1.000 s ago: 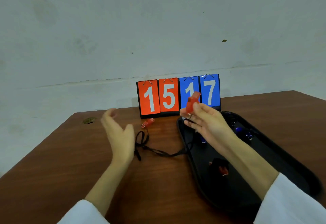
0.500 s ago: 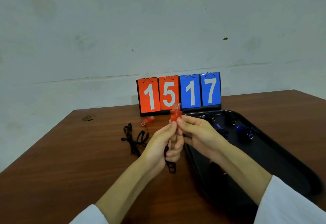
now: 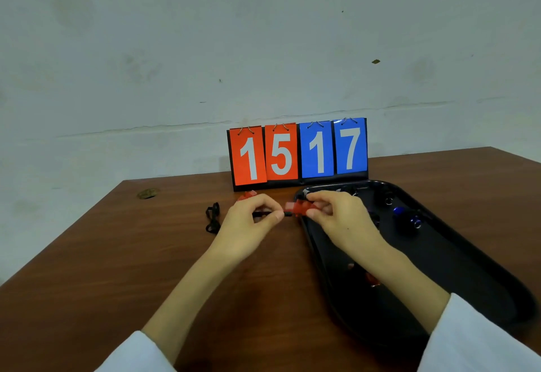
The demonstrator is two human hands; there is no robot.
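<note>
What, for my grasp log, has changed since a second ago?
The left hand, open a second ago, came in and now pinches the black cord of the red whistle. The right hand lowered that whistle from upright to level, still gripping it. The scoreboard, tray and other whistle stayed put.

I have the whistle [image 3: 298,207] between the two sets of fingers. The right hand [image 3: 336,219] pinches it from its right side, above the far-left corner of the tray [image 3: 468,269]. The left hand [image 3: 248,222] pinches its lanyard [image 3: 265,213] just left of it. Just behind my left fingertips a second whistle [image 3: 247,195] lies on the table [image 3: 117,254], and a cord coil [image 3: 213,219] lies near those fingers on their left. To the right of my right fingers, in the tray, sit more whistles [image 3: 407,216]. A small piece [image 3: 371,279] lies by the right forearm, nearer me. The scoreboard [image 3: 297,152] stands behind both hands, with the tray's far rim just in front of it.
</note>
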